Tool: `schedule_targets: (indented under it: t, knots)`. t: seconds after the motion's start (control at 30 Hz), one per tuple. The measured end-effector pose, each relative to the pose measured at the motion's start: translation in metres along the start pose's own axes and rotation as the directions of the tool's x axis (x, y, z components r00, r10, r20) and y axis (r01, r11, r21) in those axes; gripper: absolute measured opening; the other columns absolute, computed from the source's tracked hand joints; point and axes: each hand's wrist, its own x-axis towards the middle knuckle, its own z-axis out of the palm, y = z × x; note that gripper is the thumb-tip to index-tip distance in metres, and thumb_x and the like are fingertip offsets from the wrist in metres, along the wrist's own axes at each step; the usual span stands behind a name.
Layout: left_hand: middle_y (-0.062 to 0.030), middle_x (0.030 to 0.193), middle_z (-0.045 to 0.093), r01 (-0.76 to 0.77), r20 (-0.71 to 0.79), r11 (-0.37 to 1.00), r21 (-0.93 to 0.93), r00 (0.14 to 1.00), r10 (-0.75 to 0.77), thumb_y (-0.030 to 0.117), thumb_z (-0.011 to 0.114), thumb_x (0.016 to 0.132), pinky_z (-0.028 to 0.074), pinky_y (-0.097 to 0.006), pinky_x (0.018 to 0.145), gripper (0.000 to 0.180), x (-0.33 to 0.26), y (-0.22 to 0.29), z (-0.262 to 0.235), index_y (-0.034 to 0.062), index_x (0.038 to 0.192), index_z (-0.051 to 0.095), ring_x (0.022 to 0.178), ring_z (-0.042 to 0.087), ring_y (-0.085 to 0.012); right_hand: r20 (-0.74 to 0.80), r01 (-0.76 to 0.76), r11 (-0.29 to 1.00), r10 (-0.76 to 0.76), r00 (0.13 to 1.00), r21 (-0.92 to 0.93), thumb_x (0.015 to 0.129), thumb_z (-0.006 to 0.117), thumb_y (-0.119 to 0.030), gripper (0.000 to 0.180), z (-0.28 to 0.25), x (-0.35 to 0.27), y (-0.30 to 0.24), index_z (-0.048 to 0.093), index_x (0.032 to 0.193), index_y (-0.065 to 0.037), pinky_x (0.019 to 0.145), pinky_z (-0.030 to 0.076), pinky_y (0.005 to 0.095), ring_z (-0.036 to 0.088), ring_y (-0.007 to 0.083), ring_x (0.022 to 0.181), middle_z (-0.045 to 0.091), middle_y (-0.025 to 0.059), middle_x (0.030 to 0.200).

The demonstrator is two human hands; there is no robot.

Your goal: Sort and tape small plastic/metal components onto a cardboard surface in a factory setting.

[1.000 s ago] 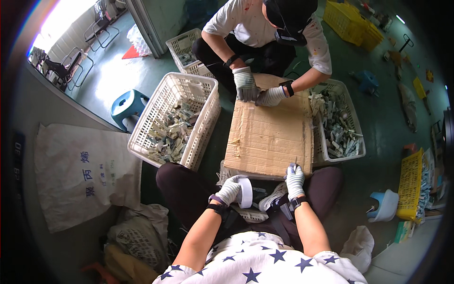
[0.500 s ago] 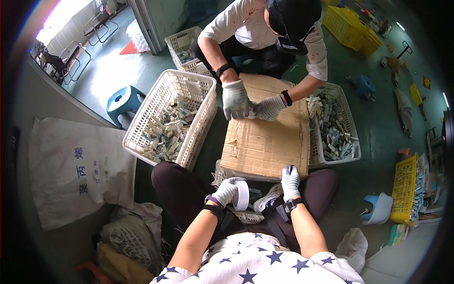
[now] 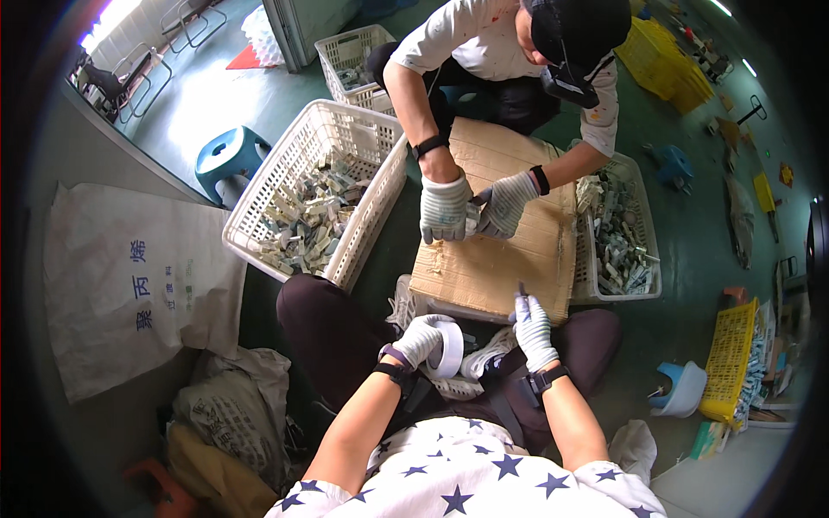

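Observation:
My left hand (image 3: 416, 342), in a striped glove, grips a white roll of tape (image 3: 449, 352) just in front of the cardboard-topped surface (image 3: 484, 281). My gloved right hand (image 3: 534, 335) is closed around a small dark tool (image 3: 522, 292) with a thin upright tip; its exact kind is unclear. That tip stands at the cardboard's near edge. Across from me, a co-worker's two gloved hands (image 3: 508, 205) hold a small pale piece (image 3: 472, 217) above the cardboard.
A white crate (image 3: 367, 233) of small pale and grey parts stands left of the cardboard. Another white crate (image 3: 641, 289) of similar parts is at the right. A blue stool (image 3: 226, 155) sits beyond the left crate; a white sack (image 3: 129, 345) hangs farther left.
My right hand has turned, and the dark tool's tip now points up and shows clearly. The co-worker's hands have shifted slightly right. The whole view has tilted a little.

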Motion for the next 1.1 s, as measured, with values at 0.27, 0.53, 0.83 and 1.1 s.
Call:
schedule_targets:
  t: [0.27,0.53,0.83,1.1]
  knots:
    - [-0.0042,0.091,0.065,0.028,0.055,1.000,-0.010,0.998,-0.028,-0.012,0.046,0.073,0.051,-0.029,0.076,0.043,-0.018,0.014,0.000,0.0013,0.110,0.063,0.082,0.061,-0.0146,0.319,0.198,0.922,-0.087,0.944,-0.332,0.092,0.052,-0.030,0.028,0.019,-0.009,-0.042,0.053,0.107,-0.007,0.073,0.048,0.0474,0.061,0.0423,0.083,0.064,0.0223,0.089]
    - [-0.0100,0.101,0.068,-0.010,0.131,0.999,0.053,0.991,0.003,-0.011,0.048,0.074,0.049,-0.030,0.084,0.042,-0.039,0.031,0.005,-0.0001,0.113,0.062,0.091,0.062,-0.0174,0.421,0.308,0.887,-0.148,0.895,-0.343,0.090,0.056,-0.028,0.025,0.020,-0.012,-0.072,0.058,0.102,-0.006,0.073,0.049,0.0446,0.062,0.0392,0.085,0.065,0.0207,0.089]
    - [-0.0062,0.098,0.066,-0.047,0.059,0.996,-0.078,0.997,0.051,-0.007,0.050,0.077,0.047,-0.028,0.083,0.038,-0.018,0.009,0.000,0.0014,0.113,0.062,0.090,0.059,-0.0147,0.495,0.427,0.831,-0.219,0.841,-0.357,0.089,0.056,-0.027,0.025,0.029,-0.008,-0.085,0.064,0.099,-0.005,0.078,0.049,0.0430,0.062,0.0379,0.090,0.065,0.0203,0.096]
    - [-0.0056,0.096,0.065,-0.048,0.030,0.998,-0.040,0.998,0.049,-0.014,0.046,0.071,0.048,-0.029,0.082,0.045,-0.014,0.008,0.003,0.0012,0.110,0.062,0.087,0.060,-0.0164,0.611,0.598,0.648,-0.249,0.752,-0.471,0.091,0.047,-0.029,0.036,0.039,0.005,-0.084,0.053,0.121,-0.009,0.074,0.049,0.0468,0.063,0.0377,0.083,0.066,0.0199,0.092]
